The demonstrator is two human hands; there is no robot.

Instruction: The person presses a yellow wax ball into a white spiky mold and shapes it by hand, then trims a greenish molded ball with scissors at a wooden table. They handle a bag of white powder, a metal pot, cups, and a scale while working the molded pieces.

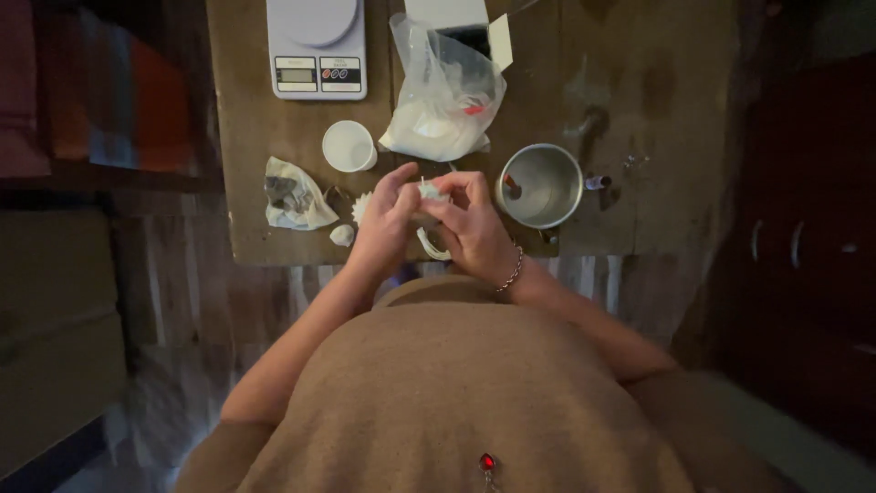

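Note:
My left hand [385, 219] and my right hand [474, 228] meet over the near edge of a wooden table [255, 155]. Together they pinch a small pale object [429, 194] with a thin white wick-like stick rising from it. The fingers of both hands close around it, hiding most of its shape. A bracelet circles my right wrist. A small white scalloped piece [360, 206] and a small white lump [342, 236] lie just left of my left hand.
A white kitchen scale [316, 50] stands at the back. A clear plastic bag of white flakes [440, 110], a white cup [349, 146], a metal pot [540, 184] and a crumpled wrapper [294, 195] surround my hands. A dark cabinet [803, 237] is at right.

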